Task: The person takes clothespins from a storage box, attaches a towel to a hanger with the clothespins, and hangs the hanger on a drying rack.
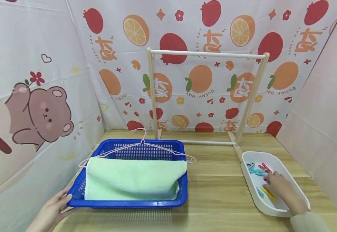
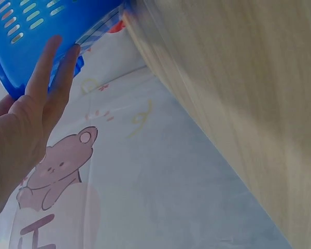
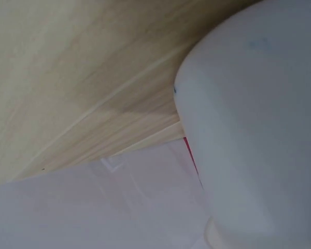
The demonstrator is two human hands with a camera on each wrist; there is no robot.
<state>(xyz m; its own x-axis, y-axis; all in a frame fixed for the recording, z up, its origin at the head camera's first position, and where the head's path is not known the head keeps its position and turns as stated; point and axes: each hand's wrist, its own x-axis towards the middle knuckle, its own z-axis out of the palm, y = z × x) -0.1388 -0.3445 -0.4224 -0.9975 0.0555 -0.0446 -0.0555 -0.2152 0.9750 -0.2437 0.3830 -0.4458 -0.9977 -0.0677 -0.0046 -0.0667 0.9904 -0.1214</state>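
Gripping the basket [image 1: 128, 203] with our left hand [image 1: 52, 208], we should single out one of the clips [image 1: 259, 172] in the tray [image 1: 273, 211] right of it, though whether our right hand [image 1: 281, 186] pinches any we cannot tell.

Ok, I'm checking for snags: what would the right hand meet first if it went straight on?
The right hand would probably meet the red clothespins in the white tray first; depth at its fingertips is unclear.

Right grip [image 1: 281, 187] blurred, its contact with the red clips [image 1: 264, 167] unclear
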